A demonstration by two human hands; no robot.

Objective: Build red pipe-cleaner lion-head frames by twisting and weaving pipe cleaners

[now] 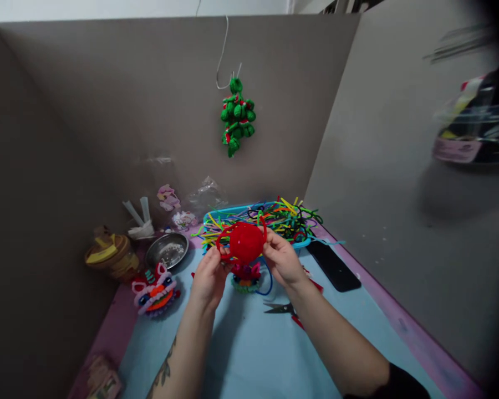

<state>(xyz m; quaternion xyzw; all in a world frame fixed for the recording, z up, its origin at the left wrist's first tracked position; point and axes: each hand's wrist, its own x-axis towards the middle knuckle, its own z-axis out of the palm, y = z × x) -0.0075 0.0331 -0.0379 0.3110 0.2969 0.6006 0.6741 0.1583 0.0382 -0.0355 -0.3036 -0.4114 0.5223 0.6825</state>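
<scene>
Between my two hands, above the table, is a round red fuzzy piece [246,242] with thin red loops or stems out to each side. My left hand [211,275] pinches its left side, and my right hand [281,256] pinches its right side. Partly hidden below it, a small fuzzy figure [246,281] in red, blue and green lies on the table, with a blue stem curving beside it. Open-bladed scissors [279,308] with red handles lie near my right wrist, which covers part of them.
A blue tray [228,210] heaped with colourful fuzzy stems stands at the back. A black phone [333,266] lies at right. At left are a lion-head figure [154,291], a metal bowl [167,250] and a brown container [113,257]. Green ornaments [238,116] hang on the back panel.
</scene>
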